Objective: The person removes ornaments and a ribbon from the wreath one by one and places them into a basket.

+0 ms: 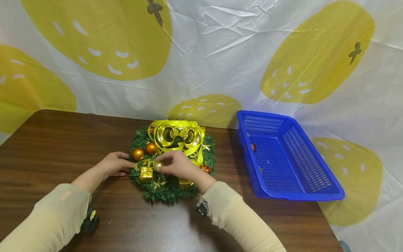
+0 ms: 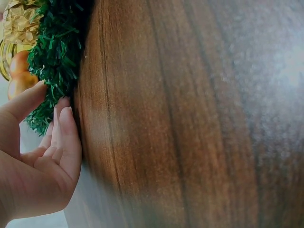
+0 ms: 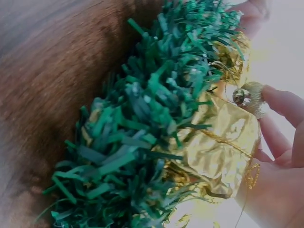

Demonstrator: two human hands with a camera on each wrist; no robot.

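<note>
A green tinsel wreath [image 1: 170, 197] lies on the table, dressed with gold bells [image 1: 165, 134], yellow ribbon [image 1: 176, 123], two orange balls [image 1: 138, 154] and a gold foil gift box [image 1: 146, 174]. My right hand [image 1: 179, 165] pinches a small gold glitter ball [image 3: 255, 97] by thumb and fingertips over the front left of the wreath. In the right wrist view the ball's metal cap faces the greenery, close to the foil boxes. At the wreath's left edge my left hand [image 1: 114, 164] holds the rim, its thumb above and fingers [image 2: 69, 130] at the outer side.
To the right stands a blue plastic basket [image 1: 280, 168] with a few small ornaments, one an orange-brown ball [image 1: 253, 147], along its left side. A white curtain [image 1: 217, 52] with yellow shapes hangs behind the brown wooden table [image 1: 78, 140].
</note>
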